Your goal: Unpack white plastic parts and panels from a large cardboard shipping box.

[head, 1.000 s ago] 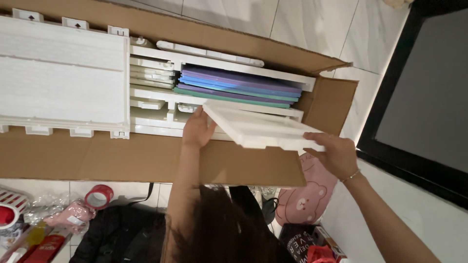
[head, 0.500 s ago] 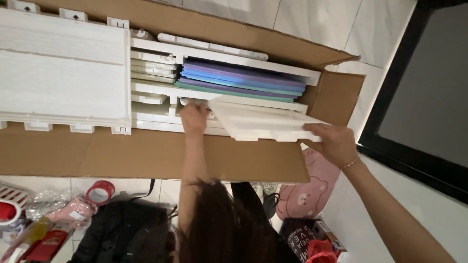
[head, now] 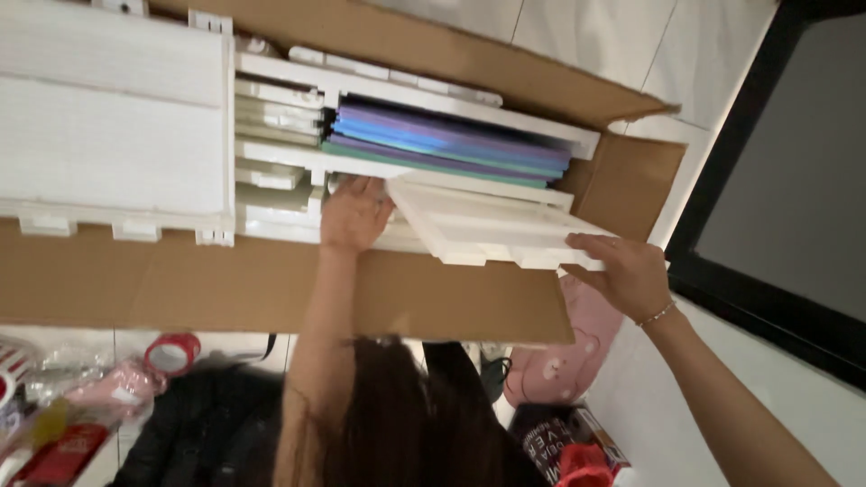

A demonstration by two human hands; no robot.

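Right hand (head: 625,273) has hold of the near corner of a white plastic panel (head: 483,230), fingers on top along the edge and the palm tucked under it. Left hand (head: 354,215) is further in, at the opposite end of that panel, fingers curled down among the white parts in the cardboard box (head: 271,289); can't tell if it's actually gripping the panel or just resting beside it. So the panel runs between the two hands, tilted, its right end sticking out past the box's front flap.

The panel itself is a flat rectangular frame, all white, with raised rims and a recessed middle.

Right behind it in the box is a stack of coloured boards (head: 451,144), purples, blues and a green one, seen edge-on and wedged between white rails. Further left sits a big white ribbed slab (head: 113,135) with little tabs along its edges.

The box lies on a pale tiled floor (head: 586,45). A red tape roll (head: 170,352) and a pink bear-print thing (head: 577,352) sit near the box's front side, with a dark framed pane (head: 794,207) off to the right.
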